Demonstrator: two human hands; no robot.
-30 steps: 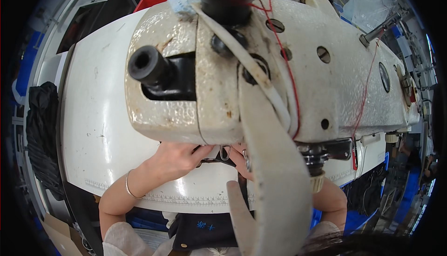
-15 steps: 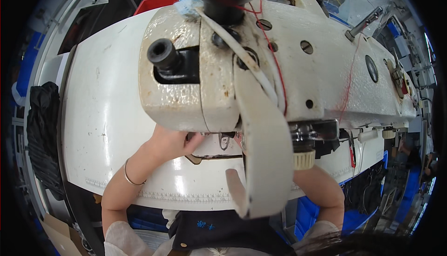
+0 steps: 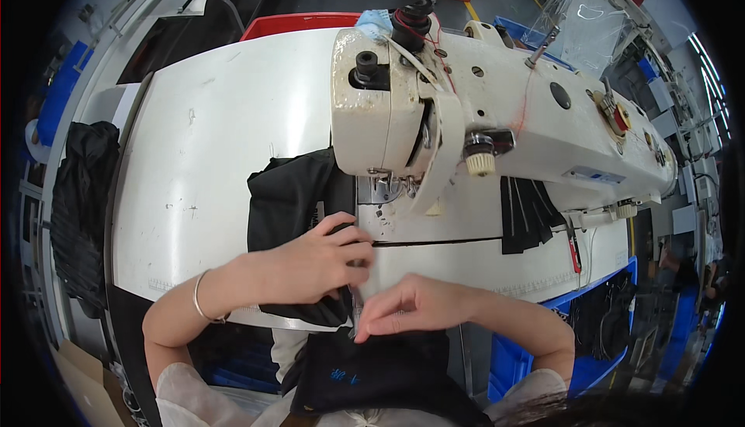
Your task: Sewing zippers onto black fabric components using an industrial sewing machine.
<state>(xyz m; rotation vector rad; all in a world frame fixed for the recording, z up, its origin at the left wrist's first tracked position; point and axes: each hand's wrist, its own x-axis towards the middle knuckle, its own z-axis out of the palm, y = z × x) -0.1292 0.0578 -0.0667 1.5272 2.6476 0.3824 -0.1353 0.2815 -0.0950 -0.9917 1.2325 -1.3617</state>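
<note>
A black cloth piece [image 3: 291, 194] lies on the white sewing machine table, left of the presser foot [image 3: 380, 189], and hangs toward the near edge. My left hand [image 3: 330, 264] rests on it with bent fingers, gripping its right edge. Just to the right and nearer, my right hand [image 3: 407, 307] is closed, thumb and finger pinched at the cloth's near right corner. A narrow greyish strip shows there, partly hidden by the fingers. The white sewing machine [image 3: 466, 101] stands beyond both hands, its needle area apart from them.
Several black fabric strips [image 3: 528, 213] lie under the machine arm at right. Red-handled snips [image 3: 574, 252] are beside them. A blue bin [image 3: 512, 365] sits below the table's right side, a red tray [image 3: 303, 23] behind it. Dark cloth [image 3: 81, 210] hangs at far left.
My view has drawn back from the machine. Both hands, formerly partly hidden beneath its head, are now nearer the table's front edge. The black cloth has come into sight under my left hand.
</note>
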